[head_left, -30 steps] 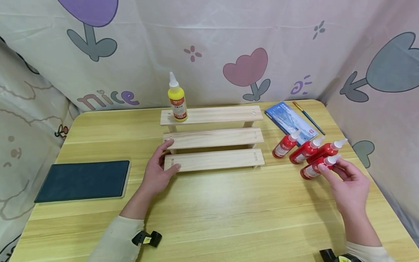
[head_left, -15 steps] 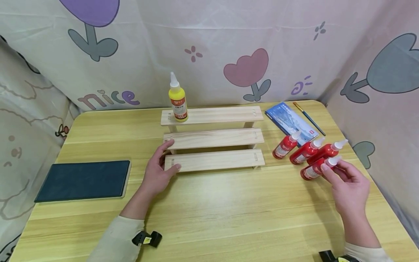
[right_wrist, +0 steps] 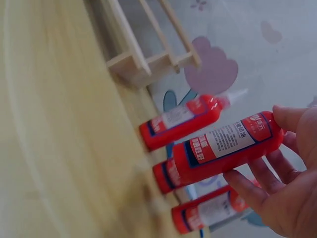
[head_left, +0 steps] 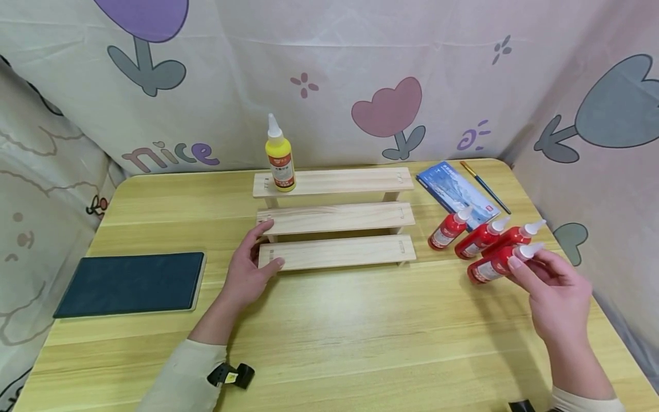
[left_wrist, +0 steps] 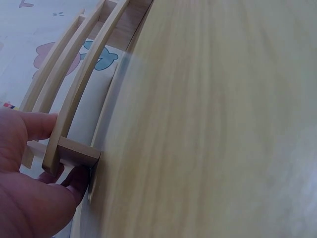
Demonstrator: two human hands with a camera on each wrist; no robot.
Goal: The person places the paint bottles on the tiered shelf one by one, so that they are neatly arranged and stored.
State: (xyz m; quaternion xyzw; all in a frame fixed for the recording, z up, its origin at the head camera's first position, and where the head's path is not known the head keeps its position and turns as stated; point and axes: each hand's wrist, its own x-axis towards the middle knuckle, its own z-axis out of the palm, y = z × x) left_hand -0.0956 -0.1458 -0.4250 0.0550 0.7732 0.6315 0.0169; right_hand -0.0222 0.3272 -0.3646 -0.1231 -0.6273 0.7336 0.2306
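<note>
My left hand [head_left: 249,269] grips the left end of a three-tier wooden display stand [head_left: 337,252], thumb at the lowest tier and fingers at the middle one. In the left wrist view, its fingers [left_wrist: 77,183] reach around the stand's side support. My right hand [head_left: 561,297] pinches a red squeeze bottle [head_left: 489,269] near its white nozzle cap. That bottle tilts, its base toward the left, and in the right wrist view its label [right_wrist: 230,141] faces the camera. Several other red bottles [head_left: 447,232] stand just behind it. A yellow squeeze bottle [head_left: 281,166] stands upright on the top tier's left end.
Behind the red bottles lie a blue flat box [head_left: 455,191] and a paintbrush [head_left: 486,186]. A dark blue notebook [head_left: 131,284] rests at the left of the wooden table [head_left: 355,337]. Printed cloth [head_left: 329,46] hangs along the back and sides.
My right hand has shifted slightly right, and the red bottle in it has come up and tilted further, its base moving a little left. The left hand and the stand stay put.
</note>
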